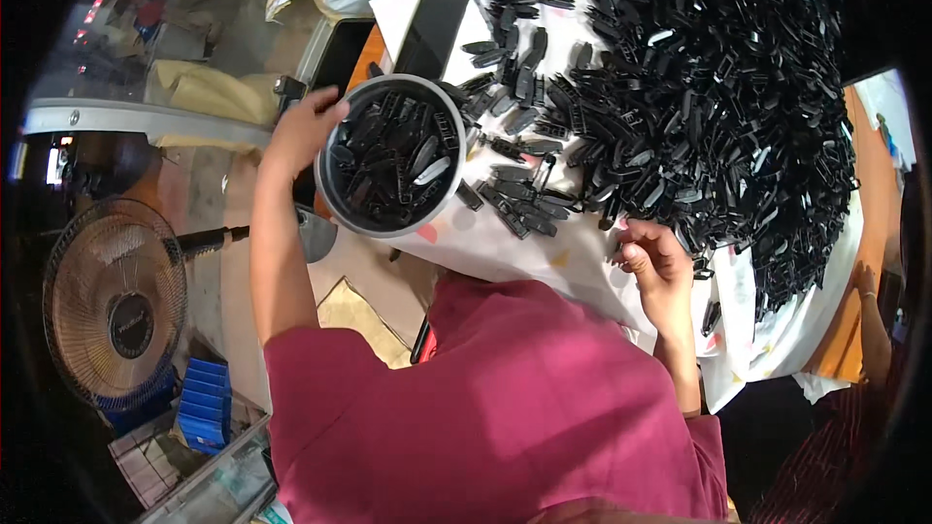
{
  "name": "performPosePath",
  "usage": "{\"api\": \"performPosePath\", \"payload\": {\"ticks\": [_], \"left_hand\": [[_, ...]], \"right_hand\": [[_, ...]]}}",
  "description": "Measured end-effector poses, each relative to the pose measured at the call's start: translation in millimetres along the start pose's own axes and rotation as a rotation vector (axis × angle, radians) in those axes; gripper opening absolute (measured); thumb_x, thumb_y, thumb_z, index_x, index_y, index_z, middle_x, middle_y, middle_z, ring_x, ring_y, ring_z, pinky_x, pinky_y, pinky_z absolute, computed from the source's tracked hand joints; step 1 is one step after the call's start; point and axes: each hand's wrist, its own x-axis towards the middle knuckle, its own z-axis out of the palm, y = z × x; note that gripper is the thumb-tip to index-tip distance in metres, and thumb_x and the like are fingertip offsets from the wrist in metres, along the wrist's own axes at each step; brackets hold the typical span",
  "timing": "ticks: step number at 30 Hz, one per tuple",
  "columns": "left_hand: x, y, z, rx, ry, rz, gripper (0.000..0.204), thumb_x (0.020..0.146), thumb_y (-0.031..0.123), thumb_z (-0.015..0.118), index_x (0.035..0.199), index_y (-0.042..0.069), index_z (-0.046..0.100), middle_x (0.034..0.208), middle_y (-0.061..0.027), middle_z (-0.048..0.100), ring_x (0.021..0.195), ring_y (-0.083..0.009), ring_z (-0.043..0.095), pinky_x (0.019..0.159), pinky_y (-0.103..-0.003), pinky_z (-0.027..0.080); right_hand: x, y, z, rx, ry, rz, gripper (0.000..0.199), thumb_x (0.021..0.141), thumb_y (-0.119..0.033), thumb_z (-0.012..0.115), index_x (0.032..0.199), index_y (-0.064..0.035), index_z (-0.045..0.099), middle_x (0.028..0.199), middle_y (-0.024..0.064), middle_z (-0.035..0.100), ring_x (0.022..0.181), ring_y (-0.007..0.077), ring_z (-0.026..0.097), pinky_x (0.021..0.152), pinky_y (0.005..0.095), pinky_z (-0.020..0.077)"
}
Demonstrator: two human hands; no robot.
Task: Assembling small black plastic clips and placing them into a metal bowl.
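Note:
My left hand [313, 126] is beside the left rim of a round grey bowl [327, 196], its fingers slightly apart. A small black object [288, 87] shows just past that hand; whether they touch I cannot tell. Inside the bowl lie many black plastic clip-like pieces [393, 150], one with a pale shine. My right hand [660, 267] is at the near edge of the table, thumb and fingers curled together close to the pile. What is between those fingertips is too small to make out. A huge heap of similar black pieces [718, 107] covers the right side of the table.
Loose pieces [524, 199] lie scattered on the patterned white cloth [582, 243] between bowl and heap. A dark phone-like slab [434, 31] rests behind the bowl. At the left are a standing fan [115, 306] and a blue rack-like object [204, 406]. Another person's arm [874, 330] shows far right.

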Motion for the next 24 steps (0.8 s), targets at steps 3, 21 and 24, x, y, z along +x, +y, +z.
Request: {"api": "performPosePath", "payload": {"ticks": [3, 21, 24], "left_hand": [[-12, -41, -7, 0.293, 0.043, -0.171, 0.038, 0.084, 0.023, 0.054, 0.119, 0.007, 0.051, 0.098, -0.0083, 0.062, 0.079, -0.0163, 0.06, 0.064, -0.025, 0.047], [-30, -145, -124, 0.048, 0.483, -0.387, 0.021, 0.075, 0.014, 0.051, 0.088, 0.0, 0.057, 0.058, -0.0118, 0.055, 0.045, -0.0166, 0.055, 0.041, -0.032, 0.044], [9, -165, -114, 0.93, 0.639, -0.175, 0.028, 0.078, 0.015, 0.049, 0.104, 0.007, 0.057, 0.078, -0.0184, 0.062, 0.067, -0.0227, 0.064, 0.053, -0.036, 0.051]], "right_hand": [[-6, 2, -10, -0.023, 0.007, 0.061, 0.021, 0.087, -0.012, 0.056, 0.104, 0.0003, 0.054, 0.087, 0.0044, 0.06, 0.068, 0.0077, 0.053, 0.058, 0.0199, 0.0427], [0, 8, 7, -0.127, -0.076, 0.026, 0.026, 0.086, -0.017, 0.057, 0.101, 0.0038, 0.053, 0.083, 0.008, 0.06, 0.069, 0.0114, 0.057, 0.06, 0.0214, 0.0441], [-2, 6, 7, -0.136, -0.1, 0.014, 0.025, 0.086, -0.017, 0.058, 0.101, 0.0032, 0.053, 0.084, 0.0085, 0.061, 0.069, 0.0117, 0.057, 0.06, 0.0209, 0.0434]]}}
